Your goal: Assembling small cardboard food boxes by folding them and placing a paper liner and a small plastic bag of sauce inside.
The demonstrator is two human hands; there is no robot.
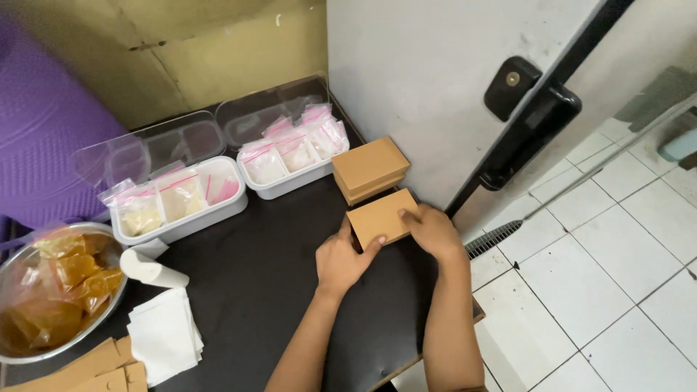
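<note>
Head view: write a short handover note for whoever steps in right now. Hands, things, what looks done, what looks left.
Left hand: grips the near left corner of a small brown box on the black table.
Right hand: rests on the box's right end.
Behind it: a stack of closed brown boxes.
Two white trays hold small bags of powder; a metal bowl holds amber packets; white paper and flat brown cardboard lie at the near left.
Done: stacked boxes look closed.
Left: flat cardboard is unfolded, and the trays and bowl are full.
</note>
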